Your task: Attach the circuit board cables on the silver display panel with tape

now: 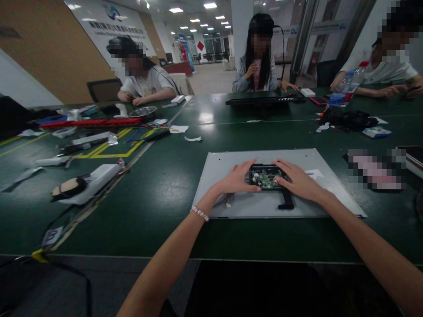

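A light grey flat panel (214,176) lies on the green table. Over its middle is a black frame with a green circuit board (267,179) in it. My left hand (240,178) holds the frame's left side, fingertips at the top edge and thumb at the lower edge. My right hand (295,178) grips the right side, its thumb over the board. Below the right hand a black bracket-shaped part (287,201) sticks out toward the panel's front edge. A thin cable (228,200) shows below my left wrist.
On the green table (158,185), a white device (99,180) and a red strip (99,122) lie left. Phones (375,169) are at right. Bottles (346,88), a black bag (346,118) and a dark flat screen (261,101) stand farther back. Several people sit opposite.
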Motion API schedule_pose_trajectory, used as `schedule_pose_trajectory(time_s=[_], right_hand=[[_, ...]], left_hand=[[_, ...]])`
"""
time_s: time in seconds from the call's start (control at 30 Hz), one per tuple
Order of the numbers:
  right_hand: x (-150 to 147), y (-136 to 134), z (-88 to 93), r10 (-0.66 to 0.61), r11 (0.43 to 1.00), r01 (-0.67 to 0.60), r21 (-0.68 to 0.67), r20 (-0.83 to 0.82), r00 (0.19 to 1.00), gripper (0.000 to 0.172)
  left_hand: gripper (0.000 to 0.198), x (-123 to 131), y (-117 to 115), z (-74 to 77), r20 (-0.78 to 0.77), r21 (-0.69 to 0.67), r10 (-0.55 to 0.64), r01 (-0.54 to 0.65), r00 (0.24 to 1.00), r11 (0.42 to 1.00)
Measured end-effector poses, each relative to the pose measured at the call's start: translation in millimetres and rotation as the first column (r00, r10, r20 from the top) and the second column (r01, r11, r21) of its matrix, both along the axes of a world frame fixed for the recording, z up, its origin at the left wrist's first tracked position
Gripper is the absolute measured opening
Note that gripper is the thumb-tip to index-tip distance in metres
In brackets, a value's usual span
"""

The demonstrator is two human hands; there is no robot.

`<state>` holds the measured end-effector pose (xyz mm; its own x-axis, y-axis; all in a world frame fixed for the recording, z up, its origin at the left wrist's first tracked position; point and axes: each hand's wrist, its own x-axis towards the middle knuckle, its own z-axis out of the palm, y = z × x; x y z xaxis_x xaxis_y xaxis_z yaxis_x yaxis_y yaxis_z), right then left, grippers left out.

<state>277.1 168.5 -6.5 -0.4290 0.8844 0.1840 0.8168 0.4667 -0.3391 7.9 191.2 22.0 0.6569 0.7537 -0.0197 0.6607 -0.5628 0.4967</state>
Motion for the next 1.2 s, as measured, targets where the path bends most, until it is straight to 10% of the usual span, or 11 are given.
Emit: schedule_pose_trajectory(time_s=[0.2, 0.4, 0.77, 1.2], right_hand=[[1.8, -0.1, -1.1, 0.004, 1.000, -0.004, -0.009, -0.015, 1.000, 0.061], [-2.0, 1.1, -7.2, 0.000, 1.000, 0.000, 0.021, -0.014, 1.000, 0.060], [-5.1, 4.5, -15.8, 0.014, 0.998, -0.014, 0.066, -0.001, 1.000, 0.057], [-5.7, 5.0, -19.2, 0.035, 0.995, -0.036, 0.089, 0.012, 0.999, 0.053]], left_hand=[[0.076, -39.3, 48.4, 6.3, -0.007, 0.199, 0.202, -0.197, 0.979, 0.960], [0.055, -110.6, 114.0, -3.5, -0.068, 0.433, 0.670, -0.583, 0.739, 0.688], [0.053, -162.1, 180.5, -20.8, -0.053, 0.382, 0.807, -0.735, 0.588, 0.561], [0.033, -158.6, 180.7, -28.9, -0.067, 0.548, 0.862, -0.703, 0.503, 0.453]])
